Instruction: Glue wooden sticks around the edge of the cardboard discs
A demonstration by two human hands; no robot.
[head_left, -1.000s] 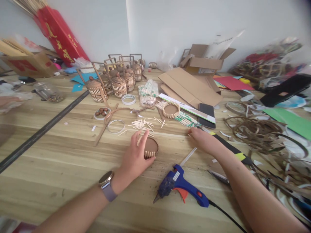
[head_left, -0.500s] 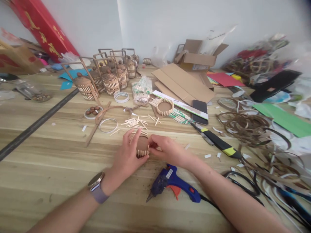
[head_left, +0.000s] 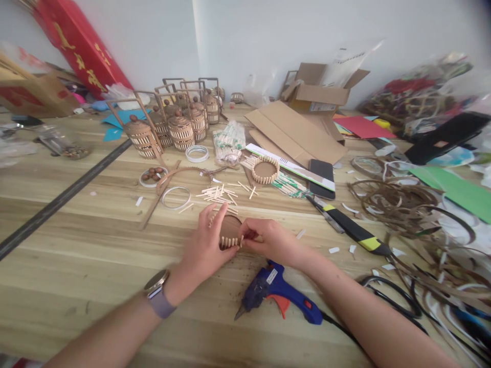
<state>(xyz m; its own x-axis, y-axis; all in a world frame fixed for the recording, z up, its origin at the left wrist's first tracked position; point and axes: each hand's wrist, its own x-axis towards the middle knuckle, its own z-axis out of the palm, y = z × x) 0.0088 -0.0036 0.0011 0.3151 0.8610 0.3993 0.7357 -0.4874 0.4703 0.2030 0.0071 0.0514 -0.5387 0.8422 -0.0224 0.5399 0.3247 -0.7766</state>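
Past the glue gun (head_left: 289, 296), the left hand (head_left: 203, 249) arches, spread fingers gripping the tray (head_left: 230, 227) on the table (head_left: 111, 296). The right hand (head_left: 274, 241), bent inward, pinches a stick (head_left: 241, 242), fingers nearly closed, at the tray's right. Loose sticks (head_left: 217, 193) lie beyond.

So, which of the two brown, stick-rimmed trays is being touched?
The nearer tray, with the left hand and right hand at its rim; the other tray lies farther back, untouched.
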